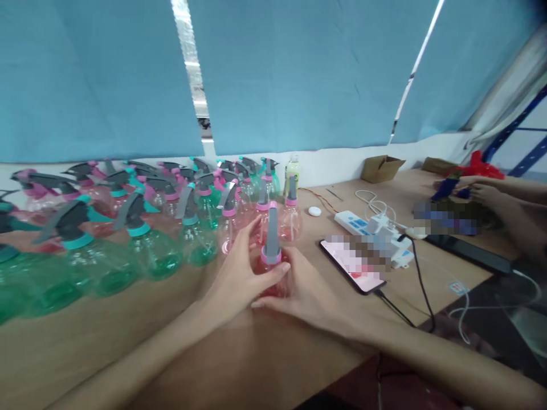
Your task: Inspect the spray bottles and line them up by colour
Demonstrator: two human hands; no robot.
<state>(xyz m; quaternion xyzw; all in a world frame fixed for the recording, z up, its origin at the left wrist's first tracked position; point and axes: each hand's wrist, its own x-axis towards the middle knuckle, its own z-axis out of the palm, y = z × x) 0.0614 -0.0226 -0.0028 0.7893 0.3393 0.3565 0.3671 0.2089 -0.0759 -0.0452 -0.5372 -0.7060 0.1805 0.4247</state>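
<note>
Your left hand and right hand wrap fingers around a round pink plastic spray bottle; uneven pressure could tip it.

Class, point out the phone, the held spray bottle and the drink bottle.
Phone (352,266), head view: its screen.
Held spray bottle (272,244), head view: its grey spray head.
Drink bottle (292,171), head view: its label.

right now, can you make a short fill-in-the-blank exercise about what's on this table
The left hand and right hand are around just ____ spray bottle.
In this view, the phone lies to the ____ of that bottle.
The front bottles on the left are tinted ____.

Missing words: one; right; green.
</note>
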